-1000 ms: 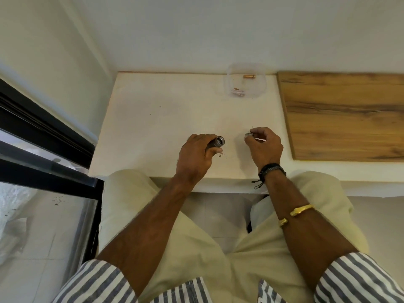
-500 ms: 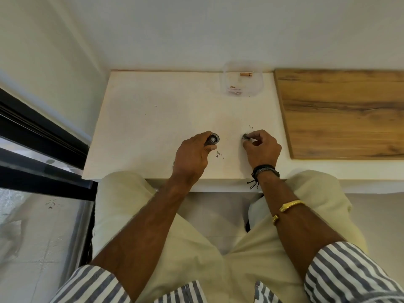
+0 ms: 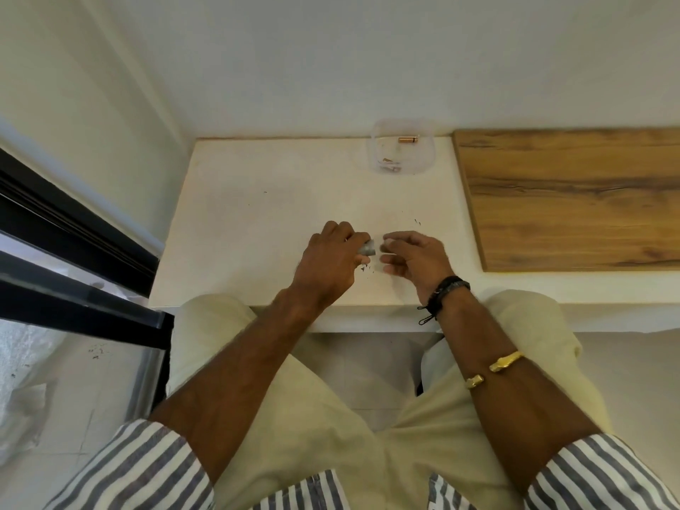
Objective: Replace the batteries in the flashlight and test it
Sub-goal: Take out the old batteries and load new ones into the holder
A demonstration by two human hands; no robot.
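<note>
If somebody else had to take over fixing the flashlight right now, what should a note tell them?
Left hand: grip shut on the flashlight, open end facing right, over the white table.
Right hand: fingertips pinched at the flashlight's open end; too blurred to tell what it holds.
Clear tub at the back of the table holds one copper battery and some small bits.
Done: the flashlight looks opened.
Left: finish loading batteries, close it, switch it on to test.
</note>
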